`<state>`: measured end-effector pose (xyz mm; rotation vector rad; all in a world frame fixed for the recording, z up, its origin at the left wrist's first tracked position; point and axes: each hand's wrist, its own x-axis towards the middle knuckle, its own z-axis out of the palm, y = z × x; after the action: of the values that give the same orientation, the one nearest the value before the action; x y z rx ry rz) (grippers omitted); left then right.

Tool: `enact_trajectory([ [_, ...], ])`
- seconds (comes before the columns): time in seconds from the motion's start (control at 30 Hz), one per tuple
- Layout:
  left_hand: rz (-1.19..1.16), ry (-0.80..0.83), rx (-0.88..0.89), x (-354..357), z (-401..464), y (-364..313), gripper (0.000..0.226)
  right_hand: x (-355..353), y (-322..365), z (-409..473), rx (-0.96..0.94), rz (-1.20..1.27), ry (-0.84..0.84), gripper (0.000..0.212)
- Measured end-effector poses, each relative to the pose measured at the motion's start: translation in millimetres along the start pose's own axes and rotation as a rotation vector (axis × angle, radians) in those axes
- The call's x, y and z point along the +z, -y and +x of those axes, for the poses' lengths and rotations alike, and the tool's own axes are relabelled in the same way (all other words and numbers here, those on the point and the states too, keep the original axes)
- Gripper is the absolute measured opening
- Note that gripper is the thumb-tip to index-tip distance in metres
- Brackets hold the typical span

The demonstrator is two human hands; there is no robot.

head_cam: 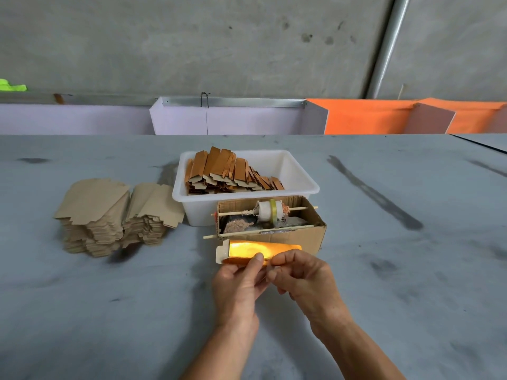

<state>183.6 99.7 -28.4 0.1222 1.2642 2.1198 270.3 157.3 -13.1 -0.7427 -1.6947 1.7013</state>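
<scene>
At the near centre of the grey table [411, 270], two bare hands hold a long cardboard strip wrapped in shiny gold foil [255, 249] just above the surface, lying left to right. The left hand [238, 286] pinches it near the middle, thumb pressed on the foil face and fingers curled behind. The right hand [307, 278] pinches the near edge just right of that, thumb and forefinger closed on it. The foil looks thin, so a hard pull or a slipping thumb could likely tear or crease it, or leave it crooked on the card. Just beyond, an open cardboard box [301, 237] carries a tape spool [270, 211] on thin sticks; the strip sits near the closer stick [214, 236], and a forward nudge might knock it loose. Farther back, a white tub [290, 171] holds finished foil pieces [227, 171]. At the far left sits a stack of plain card blanks [109, 215].
</scene>
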Motion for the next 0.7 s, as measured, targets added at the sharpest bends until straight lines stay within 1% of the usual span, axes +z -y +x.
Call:
enact_trajectory([
  [0.33, 0.019, 0.011, -0.02, -5.6, -3.0, -2.7, 0.002, 0.3, 6.3, 1.7, -0.019, -0.128, 0.031, 0.02],
  [0.7, 0.037, 0.0, -0.035, -5.1, -2.3, -1.6, 0.002, -1.5, 10.2, 4.4, 0.022, -0.179, 0.064, 0.018],
])
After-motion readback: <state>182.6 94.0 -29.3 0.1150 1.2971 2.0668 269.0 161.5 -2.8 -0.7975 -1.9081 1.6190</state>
